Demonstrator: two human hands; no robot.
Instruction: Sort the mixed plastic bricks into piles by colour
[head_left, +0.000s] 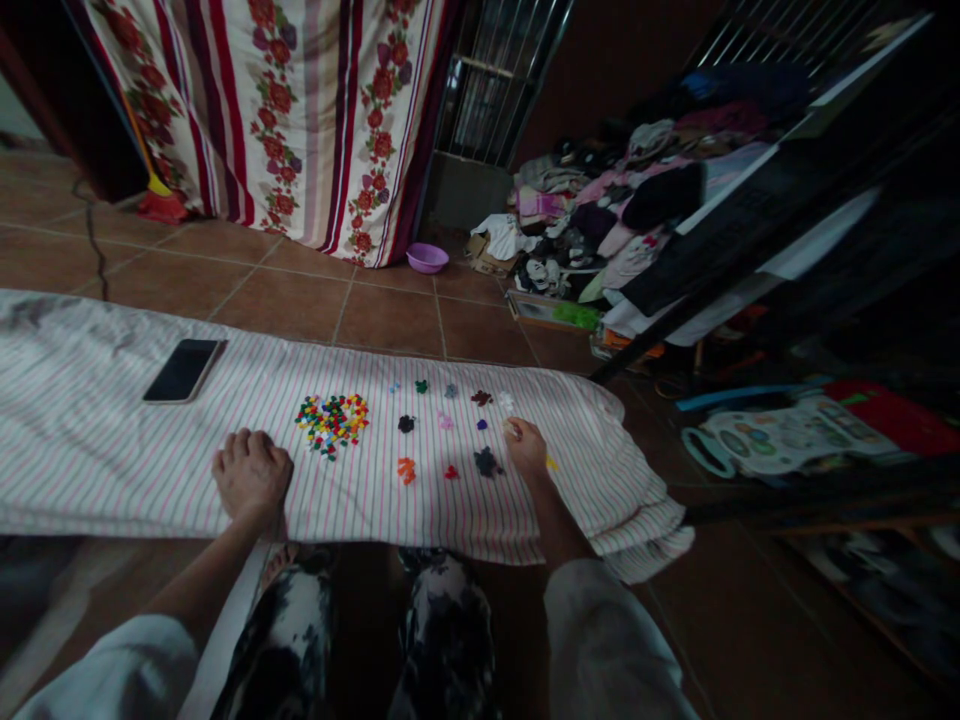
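Brown floor tiles [390, 315] stretch beyond our striped cloth [142, 470]; there our left hand [253, 472] rests palm-down, its grip unclear to us; our right hand [529, 448] has its grip together, whether on a piece we cannot tell; between them lie a multicoloured pile [334, 420] and smaller single-colour clusters [488, 463], white pieces [506, 400] nearest our right
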